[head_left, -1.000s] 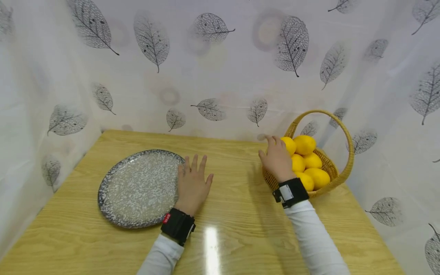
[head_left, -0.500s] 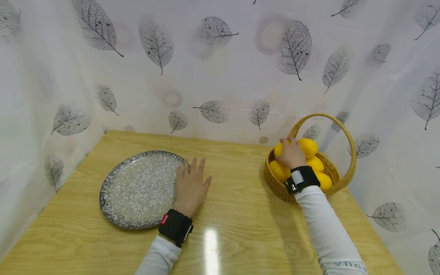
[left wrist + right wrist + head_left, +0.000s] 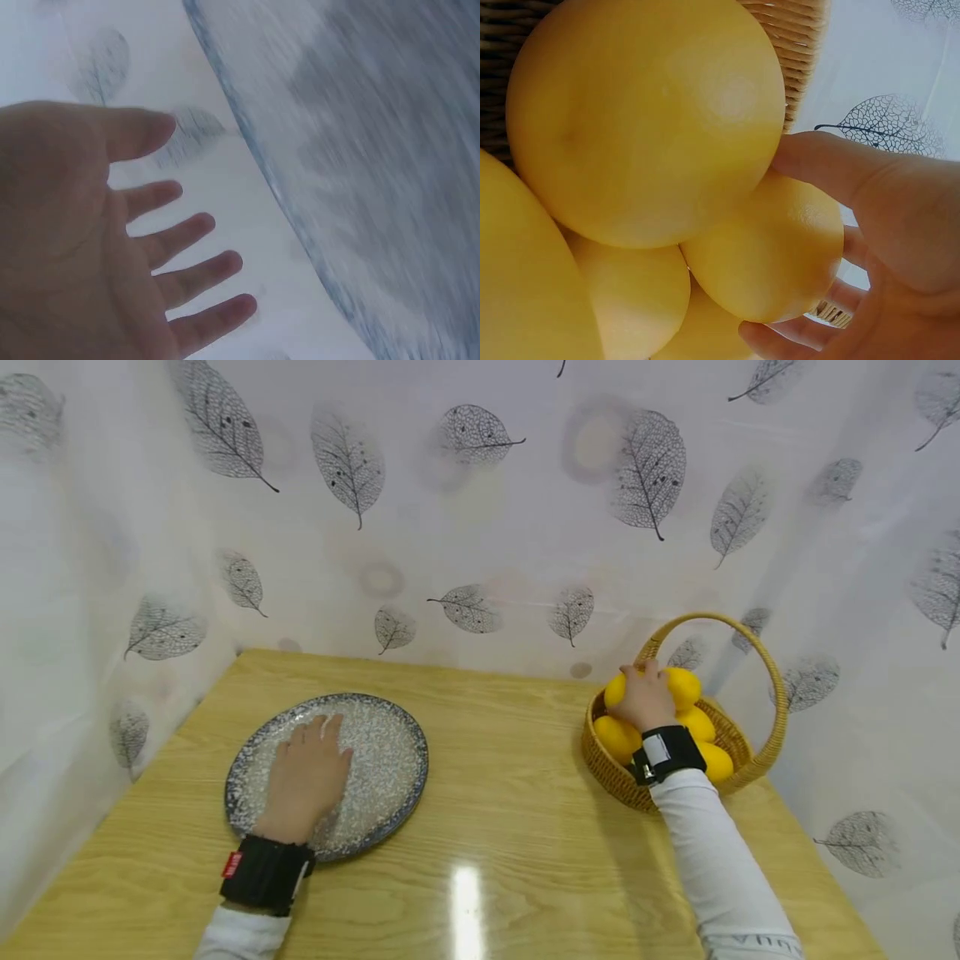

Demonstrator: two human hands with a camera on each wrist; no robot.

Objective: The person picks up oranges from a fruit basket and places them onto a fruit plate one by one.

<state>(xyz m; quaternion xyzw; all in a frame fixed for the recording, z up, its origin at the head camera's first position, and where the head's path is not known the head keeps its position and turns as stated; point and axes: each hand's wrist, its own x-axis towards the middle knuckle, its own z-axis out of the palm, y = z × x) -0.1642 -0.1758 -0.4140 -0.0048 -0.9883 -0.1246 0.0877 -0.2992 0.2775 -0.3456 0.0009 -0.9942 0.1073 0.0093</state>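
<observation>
Head view: the round grey speckled ceramic plate [image 3: 375,760] lies flat on the pale wooden table [image 3: 495,827], and everything else is best placed from it. The left hand [image 3: 306,778] is spread over the plate's near left part, palm down; the left wrist view shows the fingers [image 3: 191,232] straight and apart, gripping nothing, with the blurred plate rim passing beside them. Whether the palm actually presses the plate or only hovers just above it cannot be told. Laid there, the hand looks placed to steady the plate.

Well to the right of the plate, at the table's far right corner, stands the woven tan wicker basket [image 3: 738,743] with its arched handle, heaped with smooth yellow lemon-like fruits [image 3: 617,737]. The right hand [image 3: 643,696] reaches into the basket from above. In the right wrist view its thumb and curled fingers [image 3: 780,337] close around one yellow fruit [image 3: 769,251] lying in the pile, touching the larger fruit beside it. That fruit sits in the basket, gripped from either side, which probably suits its round, slippery skin.

White fabric with grey leaf prints [image 3: 480,510] hangs behind the plate and to both sides.
</observation>
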